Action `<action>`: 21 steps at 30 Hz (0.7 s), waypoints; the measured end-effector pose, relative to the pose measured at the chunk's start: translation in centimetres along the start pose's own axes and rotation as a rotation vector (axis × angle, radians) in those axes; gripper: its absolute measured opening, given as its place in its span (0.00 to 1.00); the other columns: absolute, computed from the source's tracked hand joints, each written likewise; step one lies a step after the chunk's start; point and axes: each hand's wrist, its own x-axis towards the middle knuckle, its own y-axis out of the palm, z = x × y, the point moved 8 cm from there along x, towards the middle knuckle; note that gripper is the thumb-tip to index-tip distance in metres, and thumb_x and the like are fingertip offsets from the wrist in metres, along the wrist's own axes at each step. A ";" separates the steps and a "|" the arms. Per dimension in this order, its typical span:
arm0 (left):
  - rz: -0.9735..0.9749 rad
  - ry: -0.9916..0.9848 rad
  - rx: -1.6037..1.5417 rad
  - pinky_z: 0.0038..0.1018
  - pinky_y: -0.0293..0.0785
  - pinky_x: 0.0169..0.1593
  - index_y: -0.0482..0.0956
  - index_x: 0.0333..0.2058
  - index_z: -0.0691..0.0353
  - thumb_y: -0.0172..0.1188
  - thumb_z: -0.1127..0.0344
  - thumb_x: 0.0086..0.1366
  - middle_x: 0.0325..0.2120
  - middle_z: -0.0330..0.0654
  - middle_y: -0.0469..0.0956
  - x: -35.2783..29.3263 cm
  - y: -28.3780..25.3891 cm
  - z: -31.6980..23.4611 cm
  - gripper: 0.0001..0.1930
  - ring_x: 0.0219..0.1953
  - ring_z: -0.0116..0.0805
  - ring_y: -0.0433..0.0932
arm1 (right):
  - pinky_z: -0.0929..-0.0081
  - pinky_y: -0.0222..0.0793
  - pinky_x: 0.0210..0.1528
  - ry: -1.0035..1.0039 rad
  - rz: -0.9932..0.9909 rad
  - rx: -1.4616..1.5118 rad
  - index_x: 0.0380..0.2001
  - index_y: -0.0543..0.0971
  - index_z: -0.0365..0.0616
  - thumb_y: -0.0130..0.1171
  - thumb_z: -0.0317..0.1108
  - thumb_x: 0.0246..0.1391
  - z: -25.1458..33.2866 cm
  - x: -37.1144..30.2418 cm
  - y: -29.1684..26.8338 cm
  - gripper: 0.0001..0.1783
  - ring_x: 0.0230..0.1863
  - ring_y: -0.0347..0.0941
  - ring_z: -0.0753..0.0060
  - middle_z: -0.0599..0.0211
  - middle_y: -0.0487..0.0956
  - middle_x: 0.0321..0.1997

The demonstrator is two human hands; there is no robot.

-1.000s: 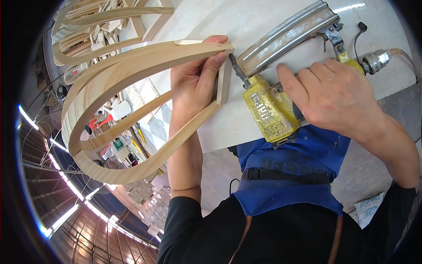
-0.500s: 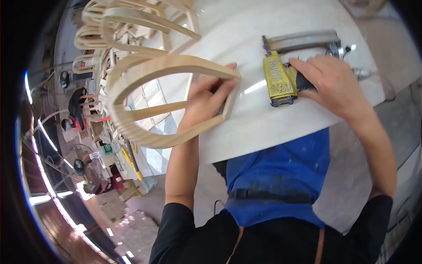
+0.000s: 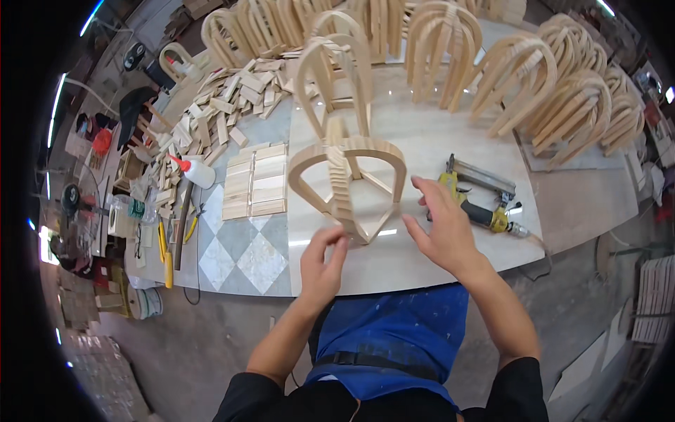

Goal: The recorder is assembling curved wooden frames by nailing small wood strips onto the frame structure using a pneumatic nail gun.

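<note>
A pale wooden frame of crossing bent hoops point(image 3: 339, 179) stands on the white board in front of me, its joined base strips meeting toward me. By its near left corner is my left hand point(image 3: 322, 271), fingers curled and thumb drawn in close. Whether anything is between those fingertips, or whether they touch the wood, I cannot make out. My right hand point(image 3: 447, 228) hovers to the right of the frame, open and holding nothing, thumb and fingers spread. Just beyond it a yellow and black air nail gun point(image 3: 479, 213) lies on its side, hose fitting toward the right.
Behind stands a similar wooden frame point(image 3: 304, 81); several stacks of bent hoops point(image 3: 517, 77) line the back and right. Left are loose wood blocks point(image 3: 225, 105), flat slats point(image 3: 267, 186), a white glue bottle with red tip point(image 3: 202, 174) and yellow-handled pliers point(image 3: 191, 226).
My right hand has let go of the nail gun, now lying on the board, and moved toward the frame. My left hand has come out from inside the frame. The view has turned.
</note>
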 end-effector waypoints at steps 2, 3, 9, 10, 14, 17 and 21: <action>0.016 0.114 0.047 0.30 0.79 0.54 0.88 0.55 0.66 0.66 0.76 0.74 0.47 0.45 0.86 -3.3 -1.9 -0.5 0.13 0.46 0.40 0.83 | 0.67 0.80 0.51 0.046 0.062 0.008 0.56 0.85 0.37 0.69 0.27 0.62 -0.5 0.6 2.7 0.19 0.45 0.83 0.57 0.59 0.86 0.49; -0.008 0.109 0.038 0.30 0.79 0.54 0.88 0.55 0.66 0.66 0.76 0.74 0.47 0.45 0.86 -4.8 -3.2 -0.1 0.13 0.46 0.40 0.83 | 0.67 0.80 0.50 0.113 0.116 0.032 0.55 0.85 0.37 0.69 0.27 0.63 -1.1 0.8 4.3 0.18 0.43 0.82 0.58 0.59 0.86 0.48; 0.042 0.304 0.251 0.31 0.80 0.53 0.88 0.56 0.65 0.70 0.77 0.69 0.49 0.46 0.86 -11.1 -11.6 2.9 0.17 0.46 0.42 0.83 | 0.70 0.80 0.45 0.125 0.233 0.128 0.51 0.85 0.36 0.68 0.25 0.66 1.6 -0.8 10.7 0.12 0.38 0.81 0.64 0.60 0.86 0.42; 0.060 0.335 0.286 0.31 0.80 0.53 0.88 0.57 0.65 0.71 0.76 0.68 0.50 0.46 0.85 -11.8 -12.4 3.3 0.18 0.46 0.43 0.83 | 0.70 0.79 0.45 0.094 0.219 0.149 0.50 0.85 0.35 0.68 0.24 0.67 2.5 -1.1 11.4 0.11 0.37 0.80 0.65 0.60 0.86 0.41; -0.056 0.238 0.261 0.32 0.81 0.52 0.84 0.62 0.65 0.72 0.74 0.68 0.53 0.48 0.84 -11.6 -15.3 4.3 0.24 0.45 0.42 0.82 | 0.73 0.78 0.45 0.091 0.200 0.220 0.52 0.86 0.35 0.67 0.24 0.68 6.5 -1.7 14.2 0.11 0.37 0.79 0.68 0.62 0.87 0.43; -0.161 0.155 0.208 0.32 0.82 0.50 0.77 0.71 0.65 0.75 0.70 0.67 0.57 0.49 0.81 -9.3 -15.0 3.3 0.34 0.43 0.41 0.81 | 0.74 0.78 0.45 0.065 0.184 0.238 0.52 0.86 0.35 0.67 0.24 0.69 8.1 -1.5 15.2 0.11 0.37 0.79 0.69 0.63 0.87 0.43; -0.094 0.132 0.237 0.30 0.82 0.47 0.76 0.71 0.65 0.75 0.70 0.68 0.55 0.49 0.82 -4.5 -15.9 2.5 0.34 0.40 0.39 0.81 | 0.75 0.78 0.45 0.014 0.100 0.237 0.52 0.86 0.34 0.67 0.24 0.69 10.1 -1.3 16.3 0.11 0.37 0.80 0.69 0.63 0.87 0.44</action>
